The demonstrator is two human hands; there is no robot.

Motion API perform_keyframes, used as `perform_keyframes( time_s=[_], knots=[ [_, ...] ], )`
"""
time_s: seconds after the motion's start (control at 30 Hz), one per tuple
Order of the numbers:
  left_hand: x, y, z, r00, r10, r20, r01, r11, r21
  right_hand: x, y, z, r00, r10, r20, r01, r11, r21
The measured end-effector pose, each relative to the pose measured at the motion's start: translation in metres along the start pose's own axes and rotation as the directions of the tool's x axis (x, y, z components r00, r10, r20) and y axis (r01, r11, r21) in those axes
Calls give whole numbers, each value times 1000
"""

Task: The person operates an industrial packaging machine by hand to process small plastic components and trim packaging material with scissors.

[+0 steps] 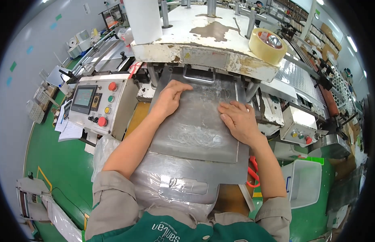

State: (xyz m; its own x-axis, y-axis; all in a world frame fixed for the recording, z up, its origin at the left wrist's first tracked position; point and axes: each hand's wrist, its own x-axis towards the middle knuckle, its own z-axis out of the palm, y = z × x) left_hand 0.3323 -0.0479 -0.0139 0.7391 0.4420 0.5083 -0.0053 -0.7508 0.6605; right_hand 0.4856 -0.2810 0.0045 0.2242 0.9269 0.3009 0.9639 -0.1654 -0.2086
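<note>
Head view, the only one I am getting: I am looking down over both forearms onto a worn white press-type machine [219, 52] with a grey metal plate [195, 129] sliding out from under its head. A thin clear plastic sheet [203, 101] is lying on that plate, wrinkled and glinting, its far edge reaching close to the metal handle [198, 76] at the mouth of the machine.

My left hand [170, 98] is resting palm-down on the left far part of the sheet, fingers together and lightly curled, gripping nothing. My right hand [239, 120] is pressing flat on the right edge of the sheet, fingers together and stretched out toward the left, likewise clamped on nothing. Both hands are touching the film; neither is lifting it.

Progress, as I am judging it: the sheet is already sitting on the plate and is being flattened or squared up, yet the creases across its middle suggest the smoothing is not finished, and the plate is still standing well out of the machine. A lower metal tray [187, 177] holding more clear film is waiting nearer my body.

Around the work: a control panel [96, 105] with a small screen and coloured buttons on the left, a roll of tape [268, 45] lying on the machine top at the right, a white bin [304, 183] on the green floor, and red-handled scissors [252, 171] just beside the tray
</note>
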Motion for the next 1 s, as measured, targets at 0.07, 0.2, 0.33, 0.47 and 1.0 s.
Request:
perform_keyframes(
  time_s=[0.07, 0.2, 0.33, 0.47, 1.0],
  knots=[
    [-5, 4, -1, 995, 25, 96, -28, 999, 30, -9, 5, 1, 1000, 17, 3, -17, 1000, -7],
    [-25, 26, -13, 910, 179, 374, -286, 923, 256, -34, 11, -3, 1000, 3, -30, 0, 996, 88],
    [-55, 53, -29, 850, 170, 499, -376, 858, 349, -59, -2, -13, 997, -25, -77, 38, 985, 167],
    [-70, 71, -32, 811, 150, 566, -357, 893, 275, -75, -14, -9, 996, -24, -86, 43, 973, 226],
    [-47, 76, 34, 968, 184, 169, -213, 962, 171, -90, -12, 13, 967, 111, -231, -13, 921, 389]
  ],
)
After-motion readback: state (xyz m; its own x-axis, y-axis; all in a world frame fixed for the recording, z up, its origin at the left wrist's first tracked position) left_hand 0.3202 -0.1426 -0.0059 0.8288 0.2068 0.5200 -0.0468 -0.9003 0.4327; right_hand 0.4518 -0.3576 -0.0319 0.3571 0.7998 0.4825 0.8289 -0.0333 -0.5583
